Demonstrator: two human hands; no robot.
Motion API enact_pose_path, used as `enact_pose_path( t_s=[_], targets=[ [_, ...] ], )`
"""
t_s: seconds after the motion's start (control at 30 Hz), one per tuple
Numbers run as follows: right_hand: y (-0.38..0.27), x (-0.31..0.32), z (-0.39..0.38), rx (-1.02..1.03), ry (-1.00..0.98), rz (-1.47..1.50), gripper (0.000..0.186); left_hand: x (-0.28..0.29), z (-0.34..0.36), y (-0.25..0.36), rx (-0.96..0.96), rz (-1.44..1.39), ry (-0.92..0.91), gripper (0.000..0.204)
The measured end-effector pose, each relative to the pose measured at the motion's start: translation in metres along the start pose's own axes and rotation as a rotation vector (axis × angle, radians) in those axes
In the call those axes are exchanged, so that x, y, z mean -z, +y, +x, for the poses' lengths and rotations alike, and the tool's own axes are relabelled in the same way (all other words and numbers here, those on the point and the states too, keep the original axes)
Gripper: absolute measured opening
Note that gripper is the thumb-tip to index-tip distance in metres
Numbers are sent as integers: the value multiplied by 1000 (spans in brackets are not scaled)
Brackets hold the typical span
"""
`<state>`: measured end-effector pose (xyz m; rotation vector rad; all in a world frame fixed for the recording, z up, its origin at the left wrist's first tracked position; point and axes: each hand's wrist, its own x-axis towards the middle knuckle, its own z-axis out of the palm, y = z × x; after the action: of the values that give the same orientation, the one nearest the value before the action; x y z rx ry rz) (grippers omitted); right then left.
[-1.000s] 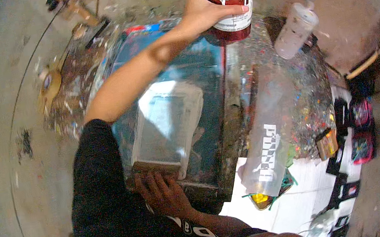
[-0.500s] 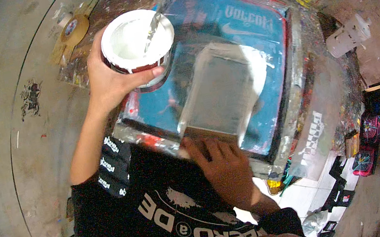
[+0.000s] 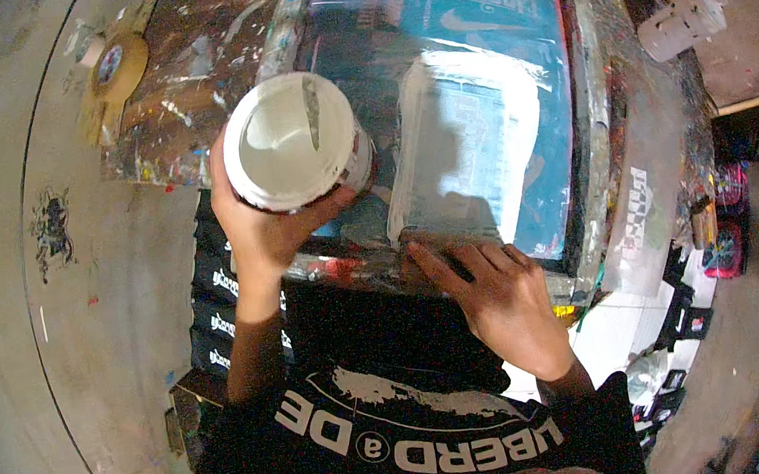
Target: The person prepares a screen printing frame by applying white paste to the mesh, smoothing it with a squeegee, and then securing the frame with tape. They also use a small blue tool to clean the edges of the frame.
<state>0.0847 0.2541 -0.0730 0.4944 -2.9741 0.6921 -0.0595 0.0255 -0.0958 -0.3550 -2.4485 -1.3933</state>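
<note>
My left hand [image 3: 248, 228] grips a round, open tub [image 3: 284, 157] from its near left side. White liquid coats its inside, and a flat stirring strip [image 3: 313, 115] leans against the inner wall. Below and to the right lies a screen-printing screen with blue mesh [image 3: 556, 130]. A broad patch of white ink [image 3: 445, 149] covers the mesh's middle, partly in shadow. At the patch's near edge, my right hand [image 3: 508, 306] has its fingers closed over a brown squeegee [image 3: 432, 246]. The squeegee's blade is hidden.
A roll of tan tape [image 3: 118, 65] rests at the far left of the paint-spattered table [image 3: 169, 137]. A translucent cup [image 3: 683, 26] stands at the far right. Black printed cloth [image 3: 220, 311] hangs at the near left. A clear sheet [image 3: 630, 228] lies along the screen's right side.
The tub has come nearer to me over the screen, still in my left hand. My right hand remains at the squeegee by the near edge. The whole view has shifted slightly.
</note>
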Motion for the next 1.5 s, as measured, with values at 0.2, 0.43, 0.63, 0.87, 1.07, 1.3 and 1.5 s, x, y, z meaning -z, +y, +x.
enact_pose_path(
  t_s=[0.2,0.43,0.63,0.87,1.07,1.3,1.5],
  targets=[
    [-13,-5,-6,-76,-79,-135,63,-8,-16,-7,5,-111,-4,106],
    [-17,1,2,-152,-93,-110,61,-16,-27,-27,-19,-306,-22,115],
    [-9,8,12,-123,-138,-66,55,-24,-29,-27,-14,-351,-52,119],
    [-7,16,18,-129,-283,-42,51,-30,-35,-5,343,-727,8,120],
    [15,11,47,-115,-256,14,35,-31,-40,-37,-57,-292,-42,120],
    [36,-19,63,-152,-187,-74,56,-23,-33,-18,-99,-395,7,105],
    [47,-18,72,-147,-208,-49,61,-21,-27,-13,-104,-341,-25,104]
  ],
)
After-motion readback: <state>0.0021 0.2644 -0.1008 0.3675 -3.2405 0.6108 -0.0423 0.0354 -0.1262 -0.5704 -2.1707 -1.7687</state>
